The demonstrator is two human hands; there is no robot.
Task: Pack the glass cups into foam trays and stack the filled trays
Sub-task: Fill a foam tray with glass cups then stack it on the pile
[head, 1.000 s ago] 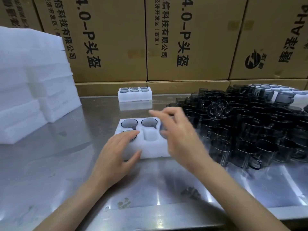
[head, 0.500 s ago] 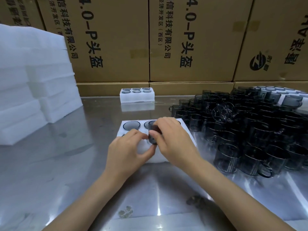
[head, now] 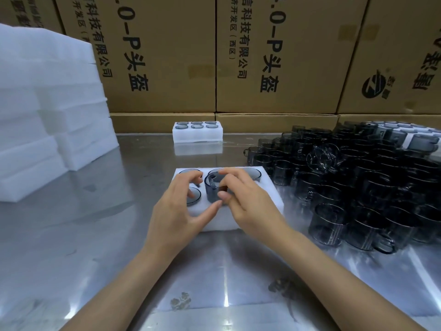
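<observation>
A white foam tray [head: 267, 194] lies in the middle of the steel table with dark glass cups sunk in its back row and front-left pocket. A smoky glass cup [head: 213, 190] stands partly out of the front-middle pocket. My right hand [head: 248, 204] pinches its rim and side with thumb and fingers. My left hand [head: 176, 211] curls around the cup's left side, thumb tip by its lower front, fingertips over the tray. A filled foam tray [head: 197, 136] sits at the back of the table.
Several loose dark glass cups [head: 358, 187] crowd the table's right side. Stacks of empty white foam trays [head: 47, 115] stand at the left. Cardboard boxes [head: 274, 56] wall off the back. The steel table [head: 107, 235] shows bare metal at front and left.
My right hand brought a cup from the pile to the tray. Both hands now hold it lower over the front-middle pocket, and the view has moved closer.
</observation>
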